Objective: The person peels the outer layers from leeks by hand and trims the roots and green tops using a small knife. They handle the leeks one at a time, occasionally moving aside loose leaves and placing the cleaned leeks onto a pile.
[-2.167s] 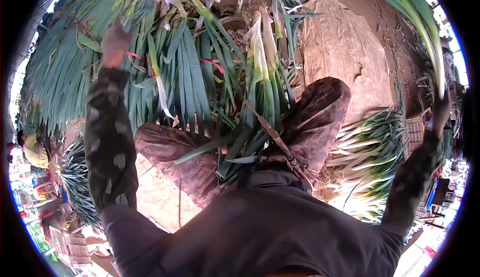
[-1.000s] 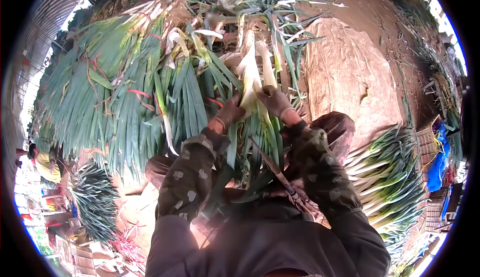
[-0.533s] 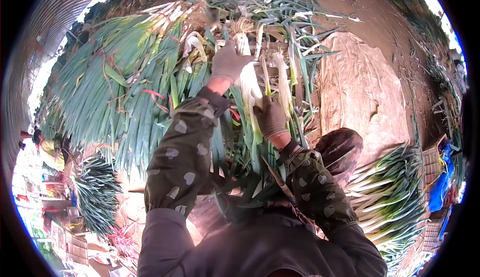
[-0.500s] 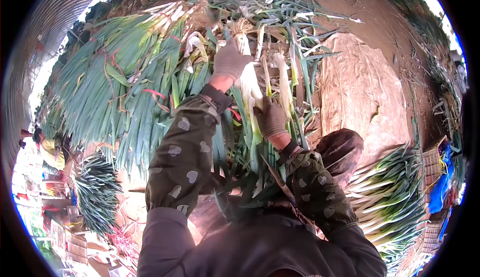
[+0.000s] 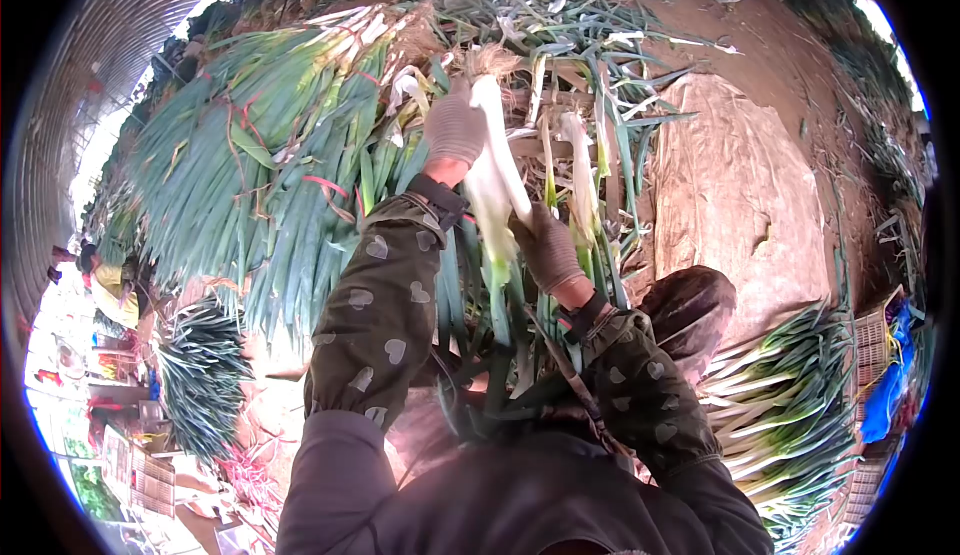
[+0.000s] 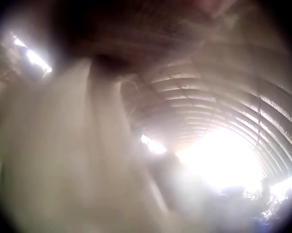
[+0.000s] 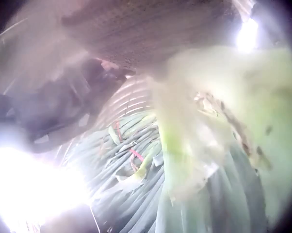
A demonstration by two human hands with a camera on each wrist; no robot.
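Note:
In the head view a leek with a thick white stalk (image 5: 490, 170) lies between the two gloved hands, roots (image 5: 492, 59) pointing away from the body. The left hand (image 5: 455, 133) grips it near the root end. Lower down, the right hand (image 5: 546, 249) pinches a white stalk that slants away to the right from the others. Pale stalks (image 6: 63, 145) fill much of the blurred left wrist view, below the dark left hand (image 6: 131, 34). In the right wrist view the right hand (image 7: 151, 34) is above a pale green stalk (image 7: 177, 141); its fingertips are blurred.
A large heap of leeks (image 5: 270, 155) with red ties spreads on the left. Brown sacking (image 5: 735, 205) covers ground to the right, with loose leeks (image 5: 780, 395) below it. Another pile (image 5: 203, 375) lies at lower left, near a person in yellow (image 5: 115, 295). A stick (image 5: 580, 385) crosses the lap.
Both hands have come from far apart onto the leek. Since half a second ago, a white stalk has parted to the right, with the right hand slightly lower.

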